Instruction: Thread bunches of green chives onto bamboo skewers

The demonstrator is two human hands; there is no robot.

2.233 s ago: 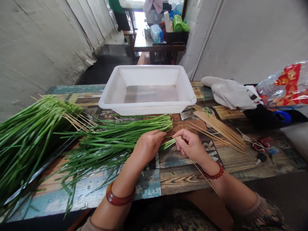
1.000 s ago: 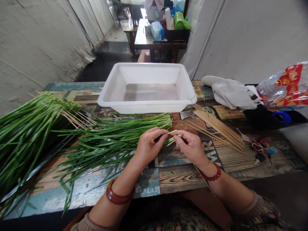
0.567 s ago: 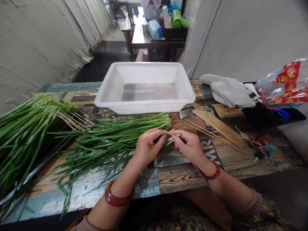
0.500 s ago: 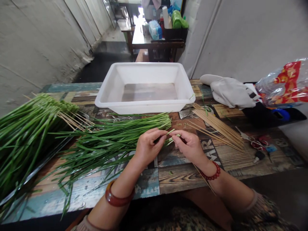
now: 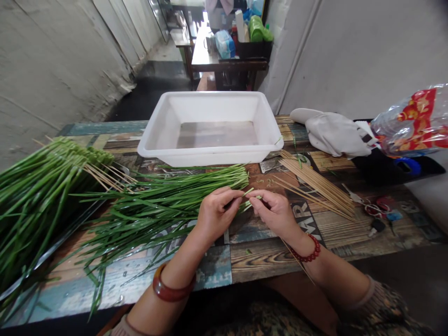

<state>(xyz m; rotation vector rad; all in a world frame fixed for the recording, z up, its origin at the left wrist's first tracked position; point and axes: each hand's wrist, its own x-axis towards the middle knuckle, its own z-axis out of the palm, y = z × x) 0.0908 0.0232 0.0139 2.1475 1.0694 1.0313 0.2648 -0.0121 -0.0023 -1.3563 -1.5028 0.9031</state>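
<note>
Steadily | left hand (image 5: 217, 212) pinched closed on slender pale-green stalk (image 5: 248, 191) | right hand (image 5: 276, 212) closed around thin tan wooden skewer (image 5: 302, 267) | best hold stalk straight, skewer aligned

Back table (image 5: 205, 55): dark wood edge, glossy top, strong glare on it. Small piece of furniture (image 5: 186, 42), seat or stand unclear, just left of the back table. Black box (image 5: 250, 50) on the back table's right end, blue-white pack (image 5: 225, 44) beside it. Left wall (image 5: 52, 70), well left of the back table: off-white, rough, marked. Right wall (image 5: 367, 60), right of the back table: pale, smoother. Floor (image 5: 149, 91) left of the back table: dark, shiny. Worktable (image 5: 259, 262), patchwork wood-print top, in front of the back table.
</note>
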